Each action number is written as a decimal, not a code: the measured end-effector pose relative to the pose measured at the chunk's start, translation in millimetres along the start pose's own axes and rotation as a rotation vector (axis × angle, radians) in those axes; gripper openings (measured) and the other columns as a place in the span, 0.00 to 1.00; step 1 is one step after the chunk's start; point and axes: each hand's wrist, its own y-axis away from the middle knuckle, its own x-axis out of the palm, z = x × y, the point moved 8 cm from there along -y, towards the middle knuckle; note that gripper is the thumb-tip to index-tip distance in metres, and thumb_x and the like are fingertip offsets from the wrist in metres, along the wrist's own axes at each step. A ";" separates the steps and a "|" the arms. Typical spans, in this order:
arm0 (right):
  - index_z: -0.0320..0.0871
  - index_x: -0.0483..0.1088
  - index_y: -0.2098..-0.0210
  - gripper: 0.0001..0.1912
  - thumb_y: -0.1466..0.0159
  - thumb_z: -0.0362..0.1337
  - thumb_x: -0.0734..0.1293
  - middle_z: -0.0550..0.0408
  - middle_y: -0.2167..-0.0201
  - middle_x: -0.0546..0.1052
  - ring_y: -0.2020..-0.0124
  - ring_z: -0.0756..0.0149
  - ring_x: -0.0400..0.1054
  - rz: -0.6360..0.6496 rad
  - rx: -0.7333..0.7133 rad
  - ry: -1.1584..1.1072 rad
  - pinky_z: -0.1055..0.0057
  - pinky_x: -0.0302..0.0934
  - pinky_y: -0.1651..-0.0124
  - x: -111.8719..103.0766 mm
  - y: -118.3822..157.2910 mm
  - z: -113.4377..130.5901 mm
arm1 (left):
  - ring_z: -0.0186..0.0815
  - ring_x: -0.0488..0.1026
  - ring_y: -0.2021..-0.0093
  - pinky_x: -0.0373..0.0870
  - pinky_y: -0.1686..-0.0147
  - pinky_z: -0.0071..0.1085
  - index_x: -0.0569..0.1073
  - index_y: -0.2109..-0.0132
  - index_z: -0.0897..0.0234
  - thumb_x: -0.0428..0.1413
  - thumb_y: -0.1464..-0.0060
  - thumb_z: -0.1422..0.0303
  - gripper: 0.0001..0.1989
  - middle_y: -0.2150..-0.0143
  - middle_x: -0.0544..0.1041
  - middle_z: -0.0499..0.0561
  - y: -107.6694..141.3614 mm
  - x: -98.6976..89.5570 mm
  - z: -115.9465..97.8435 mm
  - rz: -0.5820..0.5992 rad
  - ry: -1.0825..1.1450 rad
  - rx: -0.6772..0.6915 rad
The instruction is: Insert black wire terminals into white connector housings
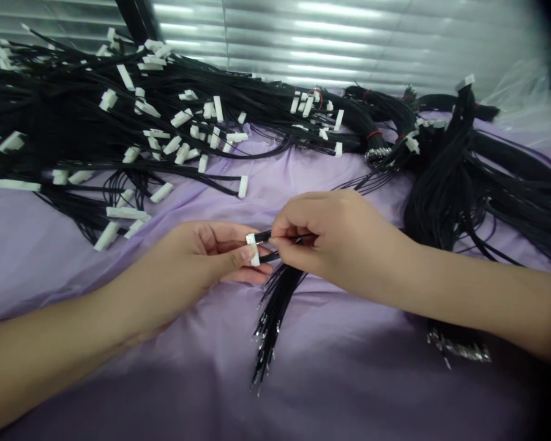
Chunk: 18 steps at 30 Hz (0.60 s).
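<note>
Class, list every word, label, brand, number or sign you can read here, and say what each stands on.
None can be read.
White connector in the left hand: any marking is too small and blurred.
Black wires: no readable print.
Purple sheet: no lettering visible.

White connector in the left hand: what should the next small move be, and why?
Probably a gentle push by the right hand, seating the black wires in the white connector: the left hand grips it, while the right pinches wires close beside it.
</note>
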 end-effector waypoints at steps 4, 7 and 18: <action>0.37 0.70 0.77 0.06 0.43 0.29 0.65 0.59 0.78 0.70 0.77 0.78 0.58 0.014 -0.043 0.002 0.77 0.50 0.73 1.9 1.6 2.6 | 0.35 0.77 0.58 0.74 0.56 0.27 0.78 0.55 0.67 0.59 0.45 0.69 0.11 0.57 0.80 0.53 -4.2 -1.1 7.7 0.055 0.057 -0.039; 0.37 0.71 0.76 0.06 0.43 0.29 0.65 0.59 0.77 0.70 0.77 0.77 0.58 0.016 -0.040 0.017 0.77 0.50 0.73 1.7 2.1 1.9 | 0.36 0.77 0.57 0.74 0.53 0.30 0.77 0.55 0.69 0.59 0.45 0.70 0.11 0.56 0.80 0.54 -4.6 -2.2 9.9 0.056 0.070 -0.047; 0.36 0.71 0.76 0.09 0.40 0.30 0.64 0.58 0.79 0.69 0.79 0.77 0.56 0.028 -0.057 0.024 0.76 0.49 0.74 10.2 -1.2 5.6 | 0.37 0.76 0.56 0.73 0.51 0.34 0.78 0.55 0.65 0.56 0.43 0.69 0.10 0.57 0.80 0.51 -6.6 2.4 6.8 0.110 -0.008 -0.003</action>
